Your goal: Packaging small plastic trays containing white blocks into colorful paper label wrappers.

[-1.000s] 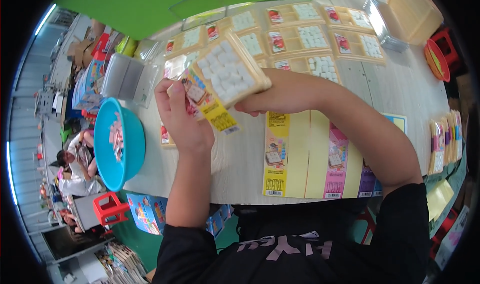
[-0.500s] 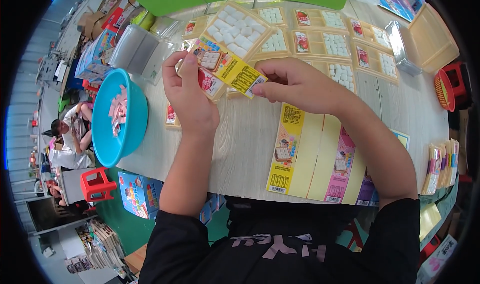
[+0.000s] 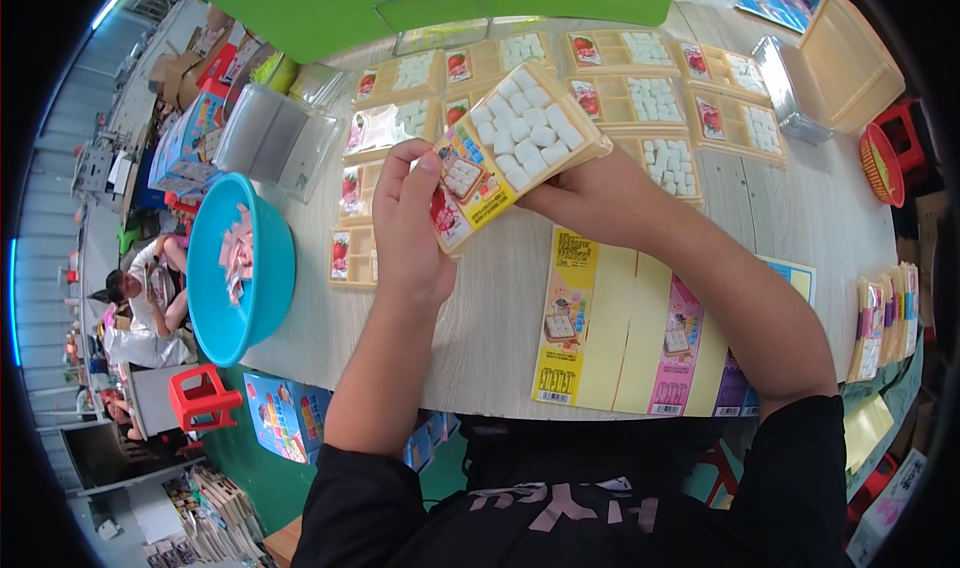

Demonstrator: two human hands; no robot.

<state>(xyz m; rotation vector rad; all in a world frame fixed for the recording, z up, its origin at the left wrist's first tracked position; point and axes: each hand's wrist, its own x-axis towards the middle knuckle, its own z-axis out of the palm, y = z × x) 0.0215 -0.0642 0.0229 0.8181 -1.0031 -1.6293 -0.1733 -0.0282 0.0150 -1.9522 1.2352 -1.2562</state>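
My left hand (image 3: 412,213) is closed on the lower left end of a beige plastic tray (image 3: 597,151), its thumb on top near a yellow printed label strip (image 3: 470,171). The tray is held tilted above the table. White marshmallow-like pieces (image 3: 528,128) fill its upper part, and a red-and-white strawberry packet (image 3: 447,218) shows at its lower end. The strip lies across the tray's middle and bends over the near edge. My right hand (image 3: 590,196) holds the tray from the right and below; its fingers are mostly hidden beneath it.
Several similar trays (image 3: 640,102) stand in rows at the back. Yellow, pink and purple label strips (image 3: 566,318) lie near the front edge. A blue basin (image 3: 218,320) with pink packets is at left. Clear lids (image 3: 265,123) and wrapped packs (image 3: 880,323) flank the work area.
The tray has turned and come down to the right. The strip's outer end, pinched by my right hand before, is now folded down out of sight, and that hand has gone under the tray.
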